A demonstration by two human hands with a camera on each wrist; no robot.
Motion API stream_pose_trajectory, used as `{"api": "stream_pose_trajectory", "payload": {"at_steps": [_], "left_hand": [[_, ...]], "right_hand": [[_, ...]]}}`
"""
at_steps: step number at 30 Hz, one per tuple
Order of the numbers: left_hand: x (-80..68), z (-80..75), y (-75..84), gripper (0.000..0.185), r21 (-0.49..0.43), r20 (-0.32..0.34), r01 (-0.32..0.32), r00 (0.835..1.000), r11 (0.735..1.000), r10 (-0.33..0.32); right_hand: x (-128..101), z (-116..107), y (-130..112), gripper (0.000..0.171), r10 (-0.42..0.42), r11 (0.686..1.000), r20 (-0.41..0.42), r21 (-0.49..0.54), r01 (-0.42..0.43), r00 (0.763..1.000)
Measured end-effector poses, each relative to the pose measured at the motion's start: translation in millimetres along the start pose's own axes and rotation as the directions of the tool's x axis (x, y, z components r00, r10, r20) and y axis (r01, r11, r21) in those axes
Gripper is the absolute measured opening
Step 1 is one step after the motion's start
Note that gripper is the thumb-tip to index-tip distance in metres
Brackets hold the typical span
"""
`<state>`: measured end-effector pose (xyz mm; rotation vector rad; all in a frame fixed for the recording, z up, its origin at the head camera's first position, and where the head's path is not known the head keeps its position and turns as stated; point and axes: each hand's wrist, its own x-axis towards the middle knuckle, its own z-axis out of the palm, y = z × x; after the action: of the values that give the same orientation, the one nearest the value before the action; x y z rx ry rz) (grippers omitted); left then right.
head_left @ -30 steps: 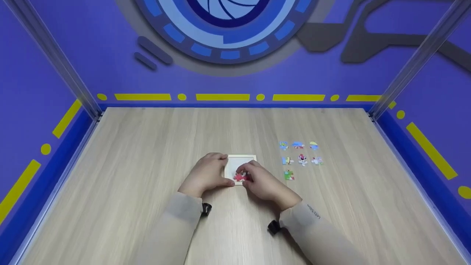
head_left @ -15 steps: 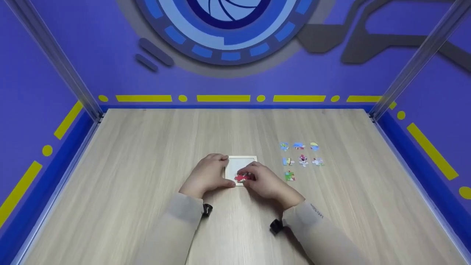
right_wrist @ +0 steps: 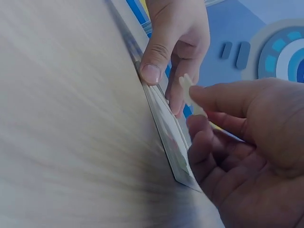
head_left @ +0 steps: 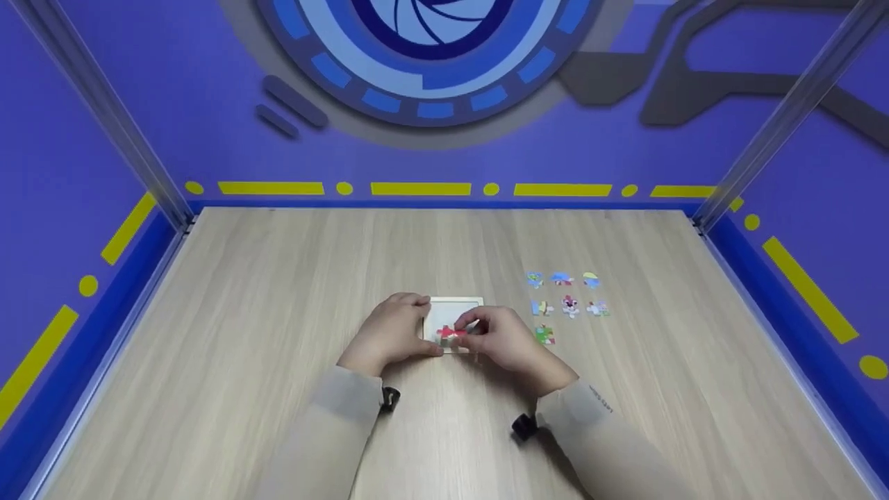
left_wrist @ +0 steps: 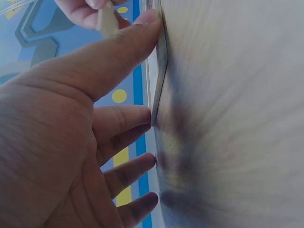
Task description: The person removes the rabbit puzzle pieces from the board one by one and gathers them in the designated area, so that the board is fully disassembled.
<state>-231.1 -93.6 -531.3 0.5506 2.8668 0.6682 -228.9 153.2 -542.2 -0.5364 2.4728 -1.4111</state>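
My right hand pinches a jigsaw piece with a red face between thumb and fingers, above the near part of a small pale puzzle tray. Its pale edge and back show in the right wrist view, where the piece is tilted up off the tray. A green and pink patch shows low inside the tray, partly behind the right fingers. My left hand rests at the tray's left side. Its thumb presses the near-left corner and the index fingertip touches the far-left corner, with the other fingers extended.
Several loose jigsaw pieces lie in rows on the wooden table, right of the tray. The nearest, a green piece, is close beside the right wrist. Blue panels stand along the table's back and sides.
The red piece in my right hand has been raised and tilted, with its near side lifting. The right fingers have shifted slightly up and right. The left hand keeps its place.
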Motion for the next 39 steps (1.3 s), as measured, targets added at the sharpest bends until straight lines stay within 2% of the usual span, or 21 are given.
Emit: {"api": "stream_pose_trajectory", "payload": {"at_steps": [6, 12, 22, 31, 39], "left_hand": [[-0.4, 1.3, 1.1, 0.089, -0.022, -0.002, 0.001, 1.000, 1.000, -0.001], [0.2, 0.8, 3.3, 0.088, -0.013, 0.010, 0.007, 1.000, 1.000, -0.007], [-1.2, 2.4, 3.7, 0.089, -0.037, 0.006, 0.028, 1.000, 0.999, -0.028], [1.1, 1.7, 2.6, 0.090, -0.048, 0.007, 0.031, 1.000, 0.998, -0.031], [0.0, 0.4, 1.7, 0.091, -0.057, 0.007, 0.041, 0.999, 0.998, -0.040]], "right_hand": [[-9.8, -10.6, -1.9, 0.010, -0.090, 0.994, -0.024, -0.067, 0.089, 0.996], [-22.2, -30.2, 4.6, 0.011, -0.136, 0.988, -0.054, -0.084, 0.131, 0.989], [-41.0, -70.2, 21.5, 0.014, -0.060, 0.990, -0.093, -0.136, 0.047, 0.994], [-64.4, -112.5, 37.8, 0.013, -0.071, 0.979, -0.188, -0.202, 0.032, 0.980], [-79.5, -142.4, 49.0, 0.018, -0.069, 0.970, -0.231, -0.242, 0.011, 0.971]]}}
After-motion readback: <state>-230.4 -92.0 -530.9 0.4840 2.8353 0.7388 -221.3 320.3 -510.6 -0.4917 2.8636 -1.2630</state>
